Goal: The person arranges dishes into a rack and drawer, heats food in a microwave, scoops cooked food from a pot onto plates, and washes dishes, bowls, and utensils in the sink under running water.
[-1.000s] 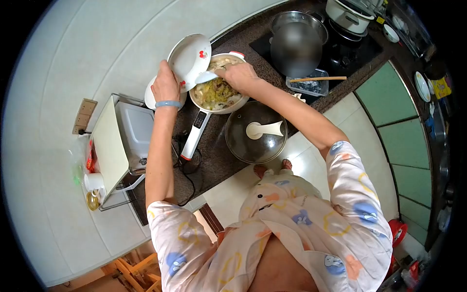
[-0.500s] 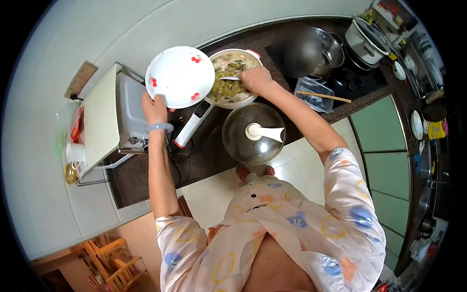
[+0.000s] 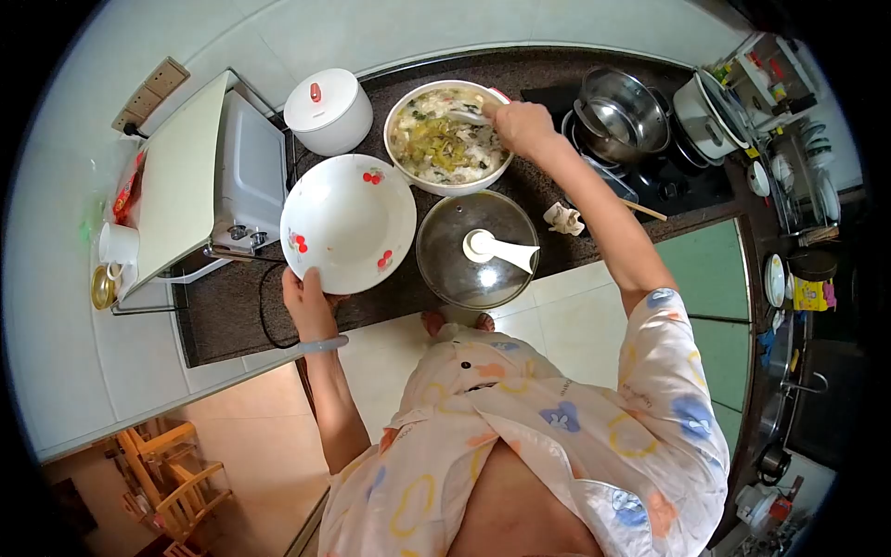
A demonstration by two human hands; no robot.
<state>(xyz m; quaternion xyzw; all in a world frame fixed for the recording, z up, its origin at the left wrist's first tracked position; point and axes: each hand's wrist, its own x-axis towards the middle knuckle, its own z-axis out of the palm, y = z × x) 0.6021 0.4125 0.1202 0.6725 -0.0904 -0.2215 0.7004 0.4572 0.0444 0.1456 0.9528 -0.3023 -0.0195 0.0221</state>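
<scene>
My left hand (image 3: 311, 304) grips the near rim of a white plate (image 3: 348, 227) with red cherry prints, which is bare except for a small speck. My right hand (image 3: 522, 127) holds a white spoon (image 3: 470, 118) by its handle, with the bowl end in the food. That food, yellow-green and white pieces in broth, fills a round white pot (image 3: 445, 188) behind the plate. Between the plate and the pot's near side, a glass lid (image 3: 455, 269) with a cream handle lies at the counter's front edge.
A lidded white pot (image 3: 329, 116) stands behind the plate, beside a toaster oven (image 3: 251, 176) on the left. To the right are crumpled tissue (image 3: 563, 219), chopsticks (image 3: 644, 211), a steel pot (image 3: 624, 125) on the stove and a white cooker (image 3: 705, 116). A wooden chair (image 3: 176, 473) stands lower left.
The plate has moved away from the pot, toward me, and is now level. My right hand stays at the pot with the spoon. The lidded white pot has come into full view.
</scene>
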